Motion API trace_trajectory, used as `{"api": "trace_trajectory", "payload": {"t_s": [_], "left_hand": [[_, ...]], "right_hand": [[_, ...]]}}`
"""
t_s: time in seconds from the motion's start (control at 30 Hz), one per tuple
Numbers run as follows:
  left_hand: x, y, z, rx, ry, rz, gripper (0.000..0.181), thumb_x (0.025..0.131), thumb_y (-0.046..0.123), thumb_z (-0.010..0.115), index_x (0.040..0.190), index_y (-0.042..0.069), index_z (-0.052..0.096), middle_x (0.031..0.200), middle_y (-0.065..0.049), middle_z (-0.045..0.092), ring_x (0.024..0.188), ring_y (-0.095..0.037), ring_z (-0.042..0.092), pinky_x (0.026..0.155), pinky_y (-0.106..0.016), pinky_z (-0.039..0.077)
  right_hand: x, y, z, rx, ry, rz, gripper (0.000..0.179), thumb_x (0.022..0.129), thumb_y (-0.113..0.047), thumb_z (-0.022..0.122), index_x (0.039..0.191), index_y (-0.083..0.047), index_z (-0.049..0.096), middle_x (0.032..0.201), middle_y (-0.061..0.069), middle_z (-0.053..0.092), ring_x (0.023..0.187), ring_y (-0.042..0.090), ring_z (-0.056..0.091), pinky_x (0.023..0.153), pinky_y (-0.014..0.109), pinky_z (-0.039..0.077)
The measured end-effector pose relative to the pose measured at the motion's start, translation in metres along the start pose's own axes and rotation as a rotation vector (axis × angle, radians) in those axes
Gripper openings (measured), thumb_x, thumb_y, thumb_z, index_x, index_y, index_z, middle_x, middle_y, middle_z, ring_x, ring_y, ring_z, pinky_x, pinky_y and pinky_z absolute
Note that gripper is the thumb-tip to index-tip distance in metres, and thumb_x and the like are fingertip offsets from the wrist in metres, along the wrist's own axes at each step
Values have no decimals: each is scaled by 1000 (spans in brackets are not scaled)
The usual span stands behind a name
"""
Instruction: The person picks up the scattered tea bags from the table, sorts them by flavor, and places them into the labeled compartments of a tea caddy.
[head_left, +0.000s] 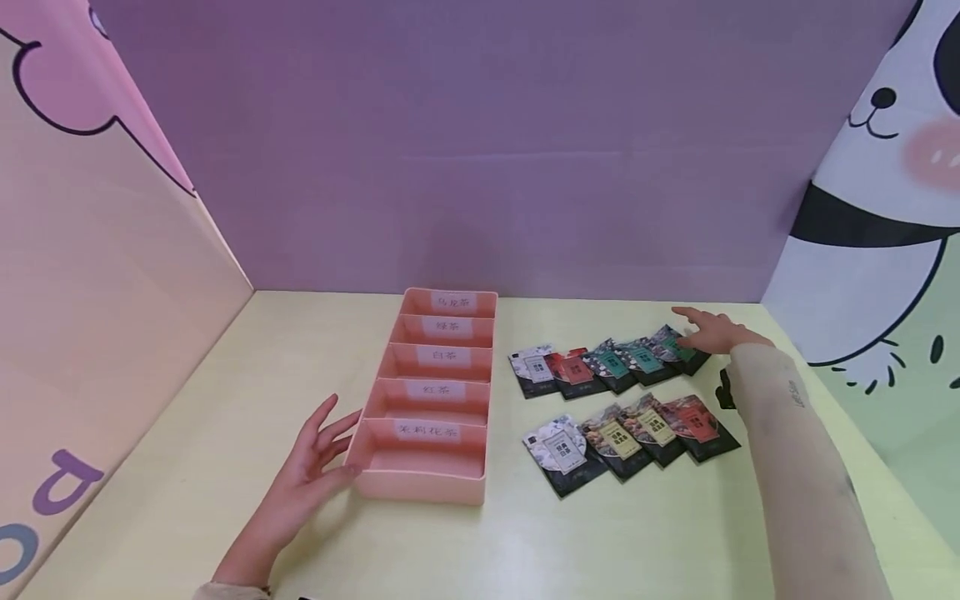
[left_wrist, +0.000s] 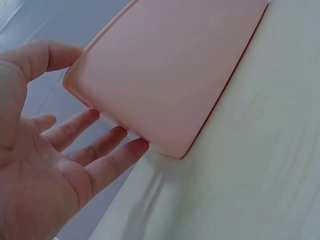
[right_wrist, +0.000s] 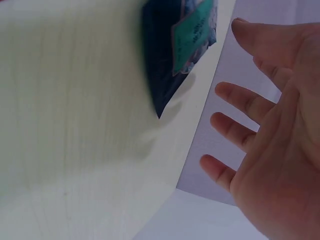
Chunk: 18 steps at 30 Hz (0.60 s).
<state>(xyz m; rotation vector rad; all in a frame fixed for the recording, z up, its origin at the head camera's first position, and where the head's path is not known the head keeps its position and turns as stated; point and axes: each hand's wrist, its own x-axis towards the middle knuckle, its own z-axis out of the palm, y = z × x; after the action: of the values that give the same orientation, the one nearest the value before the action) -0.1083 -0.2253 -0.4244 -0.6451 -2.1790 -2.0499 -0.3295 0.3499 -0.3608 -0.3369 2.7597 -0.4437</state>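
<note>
A pink box (head_left: 420, 486) with several compartments in a line, each with a handwritten Chinese label, stands on the table. My left hand (head_left: 303, 479) is at its near left corner, thumb and fingertips right at the edges and fingers loosely extended. In the head view, my right hand (head_left: 716, 333) reaches over the far right end of the back row of tea packets. Its fingers are spread and hold nothing. Closest to it is a dark packet with a green label (right_wrist: 192, 37), lying just off the fingertips in the right wrist view.
The back row has a white-labelled packet (head_left: 534, 371), a red-labelled packet (head_left: 576, 372) and several green-labelled ones. The front row has a white-labelled packet (head_left: 564, 454), two yellow-labelled packets (head_left: 617, 442) and a red-labelled packet (head_left: 699, 427). A purple wall (head_left: 480, 167) stands behind the table.
</note>
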Motion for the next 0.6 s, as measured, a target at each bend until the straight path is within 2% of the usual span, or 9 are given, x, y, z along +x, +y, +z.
{"api": "trace_trajectory", "payload": {"t_s": [0.13, 0.27, 0.37, 0.47, 0.53, 0.6], "left_hand": [[-1, -2, -1, -49, -27, 24, 86, 92, -20, 50, 160, 17, 12, 147, 14, 47, 124, -3, 51, 93, -18, 47], [-1, -4, -1, -85, -38, 41, 87, 90, -22, 48, 160, 17, 13, 148, 13, 47, 124, -4, 51, 94, -19, 47], [-1, -5, 0, -90, -36, 50, 87, 90, -22, 48, 160, 17, 14, 147, 13, 48, 124, -5, 52, 94, -20, 48], [-1, -5, -1, -84, -35, 52, 86, 90, -23, 48, 160, 16, 15, 147, 13, 47, 124, -5, 52, 93, -19, 48], [-1, -5, -2, -87, -41, 47, 86, 90, -22, 48, 160, 16, 15, 148, 13, 47, 124, -5, 51, 94, -20, 48], [-2, -6, -2, -97, -56, 38, 86, 91, -22, 47, 160, 18, 14, 149, 13, 46, 125, -4, 50, 94, -20, 47]], "right_hand": [[8, 3, -1, 125, -43, -4, 82, 96, -23, 57, 154, 7, 7, 149, 45, 15, 135, 64, 14, 103, 75, 22], [14, 1, 1, 176, -93, -4, 89, 92, -17, 64, 153, 9, 5, 147, 46, 16, 134, 62, 21, 101, 71, 31], [17, 0, 5, 154, -92, 10, 88, 89, -13, 70, 153, 7, 12, 145, 45, 22, 132, 60, 26, 99, 68, 36], [20, 0, 9, 108, -51, 27, 84, 86, -8, 73, 152, 5, 21, 143, 44, 27, 129, 58, 33, 94, 64, 42], [21, 0, 10, 85, -20, 18, 83, 85, -5, 74, 150, 6, 24, 141, 43, 29, 124, 56, 39, 90, 61, 46], [19, 1, 9, 88, -12, -1, 83, 83, -2, 74, 149, 9, 24, 141, 44, 27, 124, 57, 38, 87, 59, 48]]}}
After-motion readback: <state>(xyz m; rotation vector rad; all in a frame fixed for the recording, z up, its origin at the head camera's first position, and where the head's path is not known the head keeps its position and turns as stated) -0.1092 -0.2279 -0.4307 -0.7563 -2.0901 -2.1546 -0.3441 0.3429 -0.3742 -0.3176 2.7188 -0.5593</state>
